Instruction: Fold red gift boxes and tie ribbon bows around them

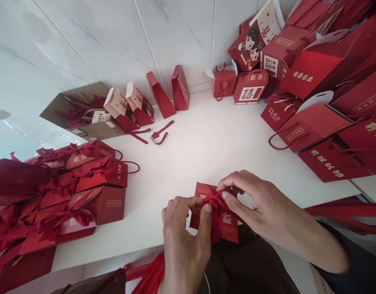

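Note:
A small red gift box point(229, 228) with pale Chinese lettering lies at the table's front edge, close to my lap. Across its top runs a dark red ribbon point(215, 199), gathered in a bow. The thumb and forefinger of my left hand point(188, 224) pinch the bow's left side. On the right side, my right hand point(247, 198) grips the ribbon between thumb and fingers. Both hands are closed and sit over the box, partly covering it. The ribbon's tails hang down the front of the box.
Red boxes with bows point(99, 171) are piled at the left. A cardboard box point(96, 131) of ribbons stands behind them, near loose ribbon pieces point(159, 132). Several upright red boxes point(181, 87) line the wall. Larger red boxes point(316, 126) are stacked at the right on the white table point(203, 143).

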`<state>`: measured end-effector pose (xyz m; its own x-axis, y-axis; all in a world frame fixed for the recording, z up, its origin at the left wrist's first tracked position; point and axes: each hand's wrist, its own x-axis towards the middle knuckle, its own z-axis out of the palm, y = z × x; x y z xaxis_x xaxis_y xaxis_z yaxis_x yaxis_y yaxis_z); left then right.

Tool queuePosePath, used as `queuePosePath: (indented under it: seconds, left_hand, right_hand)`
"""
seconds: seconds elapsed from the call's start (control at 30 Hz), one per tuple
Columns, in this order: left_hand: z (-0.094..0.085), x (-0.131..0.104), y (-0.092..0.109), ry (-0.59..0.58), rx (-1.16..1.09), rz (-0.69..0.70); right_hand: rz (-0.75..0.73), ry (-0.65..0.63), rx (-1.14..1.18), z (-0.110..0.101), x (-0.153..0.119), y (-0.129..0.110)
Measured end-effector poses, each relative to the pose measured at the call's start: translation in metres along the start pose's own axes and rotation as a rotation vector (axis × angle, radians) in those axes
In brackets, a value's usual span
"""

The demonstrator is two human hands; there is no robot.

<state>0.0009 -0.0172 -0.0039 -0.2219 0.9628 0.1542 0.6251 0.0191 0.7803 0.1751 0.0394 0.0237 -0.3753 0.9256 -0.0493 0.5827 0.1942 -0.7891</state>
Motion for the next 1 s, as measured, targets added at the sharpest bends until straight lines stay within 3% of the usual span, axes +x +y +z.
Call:
queuePosePath:
  seconds: [0.2,0.43,0.63,0.8,1.0]
  left_hand:
    - [-0.007,0.001,0.008,-0.033,-0.099,-0.104]
    - [-0.026,-0.008,0.003,-0.172,-0.189,-0.425]
    - [-0.034,-0.013,0.001,-0.216,-0.197,-0.455]
    - [-0.037,-0.012,0.004,-0.169,-0.127,-0.441]
    - [-0.026,-0.012,0.014,-0.103,-0.312,-0.495]
  right_hand:
    - [-0.016,0.009,0.003,-0.002,-0.001,0.003]
    - [0.067,0.005,0.004,-0.007,-0.008,0.014]
    - [0.091,0.043,-0.028,-0.010,-0.008,0.024]
    - [0.091,0.060,-0.048,-0.010,-0.009,0.025]
    - [0.106,0.074,-0.052,-0.007,-0.009,0.026]
